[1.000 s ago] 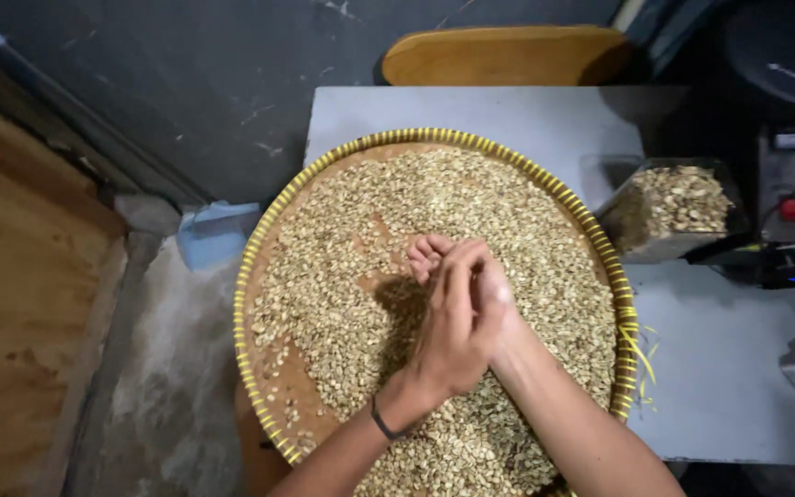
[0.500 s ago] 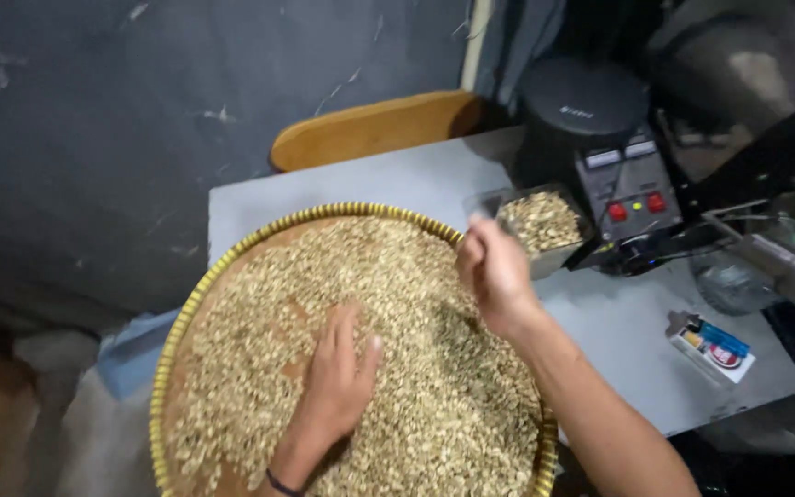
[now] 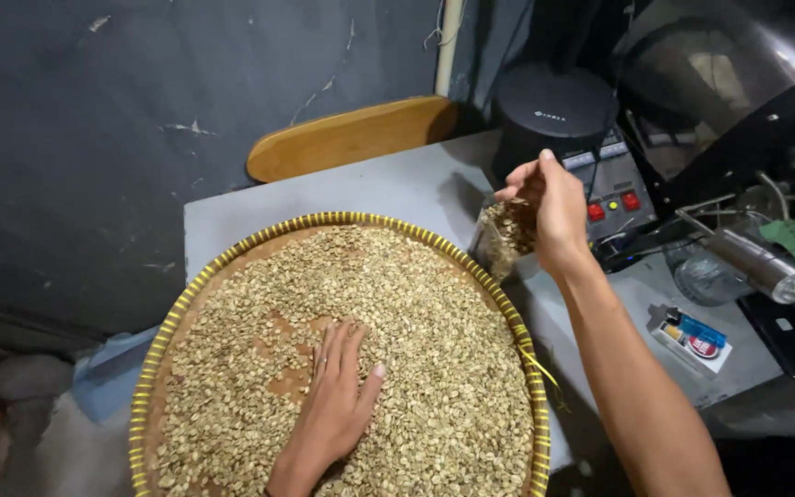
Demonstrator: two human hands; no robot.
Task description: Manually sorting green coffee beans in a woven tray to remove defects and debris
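Lower centre of the frame: the left hand (image 3: 338,405) lies flat, fingers spread, on pale beans (image 3: 416,368) in the woven tray (image 3: 163,336). Upper right: the right hand (image 3: 549,207), grip pinched around a few beans, hangs over the clear container (image 3: 499,241) on the counter (image 3: 388,189). Sorting step in hand; next, presumably, release into the container.

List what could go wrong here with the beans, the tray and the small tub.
1. The right hand hangs over the small clear tub; beans could miss it and scatter on the grey table.
2. The round woven tray appears to overhang the table's near edge; the left hand pressing down might tip it.
3. The tub sits near the control box; a knock could spill beans there.
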